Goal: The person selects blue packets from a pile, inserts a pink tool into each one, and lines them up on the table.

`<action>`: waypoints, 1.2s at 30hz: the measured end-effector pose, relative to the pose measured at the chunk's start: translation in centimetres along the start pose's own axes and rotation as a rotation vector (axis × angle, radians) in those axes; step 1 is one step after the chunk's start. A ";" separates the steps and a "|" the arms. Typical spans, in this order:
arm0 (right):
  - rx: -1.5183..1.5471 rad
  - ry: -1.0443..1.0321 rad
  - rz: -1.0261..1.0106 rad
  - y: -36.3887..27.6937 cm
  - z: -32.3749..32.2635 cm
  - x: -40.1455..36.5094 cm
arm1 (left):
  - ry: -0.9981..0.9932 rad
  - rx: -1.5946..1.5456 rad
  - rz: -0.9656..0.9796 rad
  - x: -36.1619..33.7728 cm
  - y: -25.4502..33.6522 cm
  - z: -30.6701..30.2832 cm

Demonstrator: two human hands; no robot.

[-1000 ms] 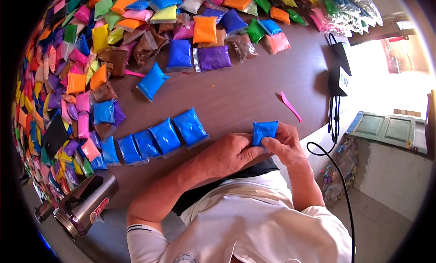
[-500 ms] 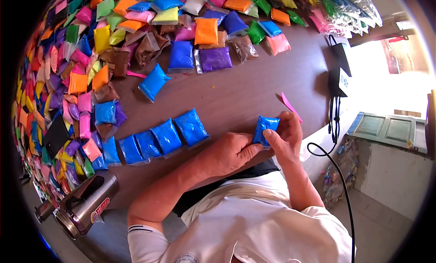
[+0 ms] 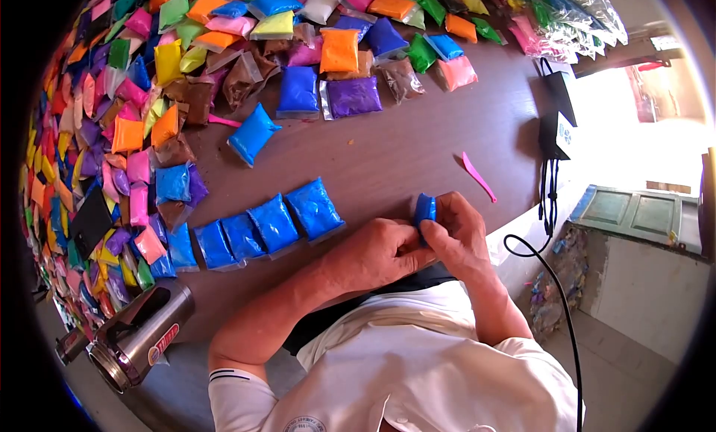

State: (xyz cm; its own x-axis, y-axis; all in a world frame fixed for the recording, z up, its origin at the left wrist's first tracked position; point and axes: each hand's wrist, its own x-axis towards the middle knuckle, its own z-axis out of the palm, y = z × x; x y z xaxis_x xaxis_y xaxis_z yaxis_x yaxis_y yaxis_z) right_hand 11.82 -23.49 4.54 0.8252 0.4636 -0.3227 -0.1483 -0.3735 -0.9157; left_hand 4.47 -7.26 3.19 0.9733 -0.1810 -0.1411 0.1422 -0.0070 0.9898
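A small plastic packet of blue, clay-like material (image 3: pixel 425 207) is held just past the table's near edge, close to my body. My right hand (image 3: pixel 460 234) is closed on it, thumb on the near side and fingers curled behind. My left hand (image 3: pixel 380 254) is closed with its fingertips at the packet's lower end, which the hands partly hide. Left of my hands lies a row of similar blue packets, the closest being a plump blue packet (image 3: pixel 314 208). A pink plastic knife-like tool (image 3: pixel 478 177) rests on the table beyond my right hand.
Many coloured packets (image 3: pixel 339 51) are heaped along the table's (image 3: pixel 373 152) far and left sides. A steel flask (image 3: pixel 142 335) stands at the near left. Black boxes with a cable (image 3: pixel 556 133) sit at the right edge. Clear plastic bags (image 3: pixel 578 18) lie at the far right.
The blue packet has turned so its narrow side shows, and less of it is visible. My right hand has dropped slightly and moved left, closing in on my left hand.
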 end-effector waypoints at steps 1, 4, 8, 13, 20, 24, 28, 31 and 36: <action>0.000 0.001 -0.002 0.2 0.0 0.0 | -0.002 0.045 0.022 0.0 -0.3 0.0; 0.232 0.104 -0.051 0.8 -0.5 0.1 | -0.015 0.099 0.003 0.0 0.2 -0.5; 0.362 0.071 -0.122 0.5 -1.6 0.3 | -0.018 0.069 -0.023 0.0 -0.8 -0.1; 0.311 -0.095 -0.063 1.4 -1.9 0.2 | -0.047 0.071 -0.041 0.0 -0.3 -0.5; 0.283 -0.199 -0.067 0.1 -1.0 0.1 | 0.016 -0.012 0.027 0.1 -0.7 0.0; 0.407 -0.182 -0.037 1.3 -0.8 0.4 | 0.056 -0.001 0.071 0.0 -0.5 0.0; 0.423 -0.142 -0.079 1.5 -0.4 0.4 | -0.016 0.010 0.014 -0.1 0.1 -0.4; 0.374 -0.146 -0.027 0.9 -0.9 0.3 | 0.036 -0.002 0.063 0.0 -0.5 0.2; 0.219 -0.193 0.044 0.7 -2.2 0.5 | 0.042 -0.015 0.095 0.1 -0.9 0.2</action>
State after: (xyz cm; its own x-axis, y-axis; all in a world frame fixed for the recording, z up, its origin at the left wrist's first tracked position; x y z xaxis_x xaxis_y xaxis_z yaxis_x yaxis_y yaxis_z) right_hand 13.36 -25.31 4.27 0.6994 0.6031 -0.3836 -0.3132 -0.2238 -0.9229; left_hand 4.39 -7.46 2.30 0.9891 -0.1389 -0.0481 0.0517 0.0229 0.9984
